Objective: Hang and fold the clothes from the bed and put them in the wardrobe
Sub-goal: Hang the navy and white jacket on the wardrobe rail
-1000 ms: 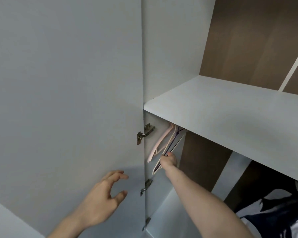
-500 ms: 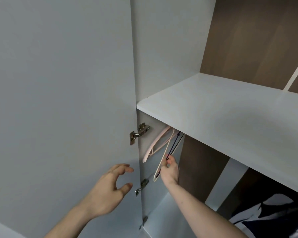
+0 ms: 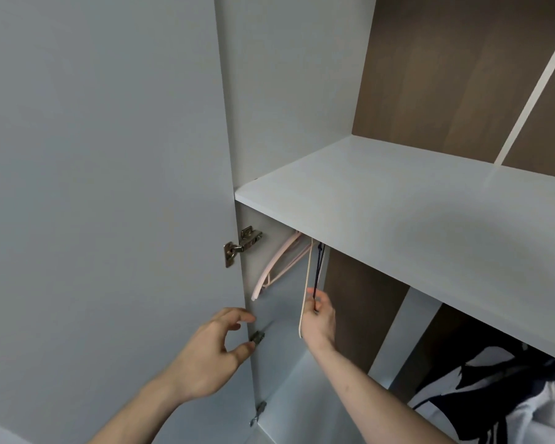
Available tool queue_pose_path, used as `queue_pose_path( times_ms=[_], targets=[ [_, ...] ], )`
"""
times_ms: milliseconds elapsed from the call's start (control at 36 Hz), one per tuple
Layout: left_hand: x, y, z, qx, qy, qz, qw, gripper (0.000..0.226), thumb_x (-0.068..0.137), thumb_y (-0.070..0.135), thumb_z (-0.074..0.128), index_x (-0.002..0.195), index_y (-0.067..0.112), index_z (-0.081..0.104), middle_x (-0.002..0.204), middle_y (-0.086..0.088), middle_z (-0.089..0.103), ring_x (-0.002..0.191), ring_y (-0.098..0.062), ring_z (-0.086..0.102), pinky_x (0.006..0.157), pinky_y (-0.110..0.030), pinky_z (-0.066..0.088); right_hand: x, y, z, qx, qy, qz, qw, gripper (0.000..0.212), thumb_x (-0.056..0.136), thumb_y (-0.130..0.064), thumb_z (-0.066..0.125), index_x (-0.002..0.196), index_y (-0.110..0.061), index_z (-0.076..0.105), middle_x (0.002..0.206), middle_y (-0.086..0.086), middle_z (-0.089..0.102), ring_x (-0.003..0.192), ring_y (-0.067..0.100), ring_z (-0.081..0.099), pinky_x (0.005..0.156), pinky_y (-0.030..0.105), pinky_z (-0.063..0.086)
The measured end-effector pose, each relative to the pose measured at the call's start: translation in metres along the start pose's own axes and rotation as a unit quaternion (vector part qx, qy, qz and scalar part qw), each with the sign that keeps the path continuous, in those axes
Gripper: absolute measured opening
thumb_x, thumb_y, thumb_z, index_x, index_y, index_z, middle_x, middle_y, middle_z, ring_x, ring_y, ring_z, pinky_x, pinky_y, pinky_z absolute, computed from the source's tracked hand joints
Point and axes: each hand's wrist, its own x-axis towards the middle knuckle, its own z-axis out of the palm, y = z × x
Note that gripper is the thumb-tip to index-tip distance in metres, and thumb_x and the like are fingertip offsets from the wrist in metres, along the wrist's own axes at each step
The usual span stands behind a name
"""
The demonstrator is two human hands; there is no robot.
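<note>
Right hand (image 3: pixel 318 318), pinching the cream hanger (image 3: pixel 305 283), has swung it vertical for removal; left hand (image 3: pixel 212 350) stays spread, empty.

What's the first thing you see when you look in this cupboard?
Right in the middle, the right hand reaches under the white shelf and grips a cream hanger and a dark hanger that hang there. Just left of them, pink hangers hang beside the door hinge. The left hand hovers by the door's edge, its fingers loosely curled and holding nothing.
</note>
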Motion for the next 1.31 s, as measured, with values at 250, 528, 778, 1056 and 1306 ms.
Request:
queue_pose_path(
  times_ms=[250, 528, 778, 1056, 1306],
  targets=[
    [0.0, -0.002, 0.009, -0.008, -0.019, -0.018, 1.0, 0.031, 0.095, 0.033, 0.066, 0.123, 0.042, 0.057, 0.131, 0.026, 0.05, 0.117, 0.008, 0.051, 0.09, -0.007, 0.039, -0.017, -0.001, -0.016, 0.047, 0.02, -0.001, 0.999, 0.021, 0.101, -0.008, 0.053, 0.113, -0.017, 0.067, 0.087, -0.009, 0.064, 0.089, 0.017, 0.063, 0.076, 0.015, 0.041],
    [-0.007, -0.006, 0.007, -0.009, -0.029, -0.014, 0.999, 0.031, 0.095, 0.032, 0.066, 0.124, 0.041, 0.057, 0.131, 0.028, 0.05, 0.118, 0.008, 0.051, 0.09, -0.007, 0.04, -0.024, 0.007, -0.029, 0.102, 0.056, 0.006, 0.993, 0.026, 0.102, -0.01, 0.052, 0.121, -0.016, 0.069, 0.112, 0.003, 0.071, 0.108, 0.019, 0.067, 0.098, 0.038, 0.053],
    [-0.008, -0.005, 0.003, -0.007, -0.036, 0.002, 0.999, 0.031, 0.095, 0.031, 0.066, 0.123, 0.04, 0.057, 0.13, 0.026, 0.051, 0.118, 0.007, 0.051, 0.091, -0.01, 0.041, -0.041, 0.023, -0.055, 0.123, 0.092, 0.012, 0.988, 0.026, 0.104, -0.016, 0.051, 0.103, -0.036, 0.066, 0.097, 0.003, 0.066, 0.088, 0.018, 0.059, 0.08, 0.035, 0.049],
    [-0.021, -0.004, -0.002, -0.016, -0.059, 0.018, 0.998, 0.031, 0.095, 0.029, 0.067, 0.122, 0.039, 0.059, 0.128, 0.022, 0.053, 0.117, 0.011, 0.05, 0.089, -0.009, 0.043, -0.045, -0.004, -0.074, 0.117, 0.073, 0.008, 0.99, 0.024, 0.103, -0.017, 0.054, 0.12, -0.024, 0.069, 0.101, -0.004, 0.067, 0.091, 0.012, 0.06, 0.082, 0.029, 0.049],
    [-0.062, -0.014, -0.018, -0.021, -0.069, 0.029, 0.997, 0.031, 0.095, 0.03, 0.067, 0.124, 0.039, 0.058, 0.131, 0.018, 0.053, 0.117, 0.007, 0.051, 0.094, -0.013, 0.043, -0.096, -0.004, -0.074, 0.078, 0.057, 0.026, 0.995, 0.025, 0.103, -0.023, 0.054, 0.121, -0.029, 0.07, 0.089, -0.012, 0.057, 0.075, 0.003, 0.047, 0.081, 0.03, 0.042]
  ],
)
